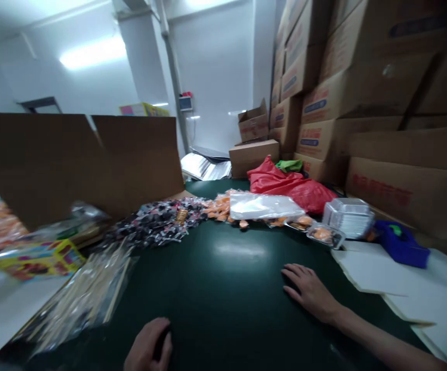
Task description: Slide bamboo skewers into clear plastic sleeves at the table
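On the dark green table, my right hand rests with its fingers apart and nothing in it. My left hand is at the bottom edge, thumb and index finger apart, with nothing seen between them; its other fingers are hard to see. Wrapped wooden sticks lie left of my left hand. Beyond the hands are a pile of small black wrapped pieces, orange wrapped pieces and a flat clear plastic bag. A clear tray holds an orange piece.
Stacked clear containers, a blue tape dispenser and white sheets are at the right. A red bag lies at the back. Cardboard boxes rise behind. At the left stand a cardboard panel and a yellow box.
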Demonstrator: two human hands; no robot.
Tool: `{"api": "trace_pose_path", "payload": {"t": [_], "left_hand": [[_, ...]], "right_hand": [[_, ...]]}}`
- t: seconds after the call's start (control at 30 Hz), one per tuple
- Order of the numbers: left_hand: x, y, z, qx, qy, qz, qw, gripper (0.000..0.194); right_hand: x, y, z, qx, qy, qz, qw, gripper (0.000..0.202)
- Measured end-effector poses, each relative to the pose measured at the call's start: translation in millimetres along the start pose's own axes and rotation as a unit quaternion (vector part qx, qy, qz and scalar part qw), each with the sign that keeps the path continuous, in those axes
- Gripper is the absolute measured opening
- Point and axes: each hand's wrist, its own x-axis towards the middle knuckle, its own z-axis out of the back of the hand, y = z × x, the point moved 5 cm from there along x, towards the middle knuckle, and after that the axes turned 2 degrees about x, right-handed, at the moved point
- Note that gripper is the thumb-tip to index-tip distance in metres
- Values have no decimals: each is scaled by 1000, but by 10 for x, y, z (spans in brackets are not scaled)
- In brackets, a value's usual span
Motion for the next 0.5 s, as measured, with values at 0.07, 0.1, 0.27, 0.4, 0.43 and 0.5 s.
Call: {"api": "trace_pose_path", "payload": {"t": [0.07,0.1,0.27,0.4,0.43,0.5], "left_hand": [[11,-46,36,-2,-17,62,998,20],[22,-60,47,-6,-22,92,995,21],[94,-59,27,27,43,178,983,34],[141,-71,-17,77,124,178,973,39],[152,-80,-28,84,138,175,971,40],[177,-100,-41,96,157,169,968,41]], "right_hand": [[-12,-49,-59,-4,-10,5,1000,42],[-17,-65,-86,-4,-15,11,1000,42],[-43,-82,-119,2,-56,22,998,42],[-51,-22,-56,-3,-52,-12,999,35],[-48,1,-34,-3,-46,-20,999,33],[-36,48,12,1,-39,-30,999,29]]}}
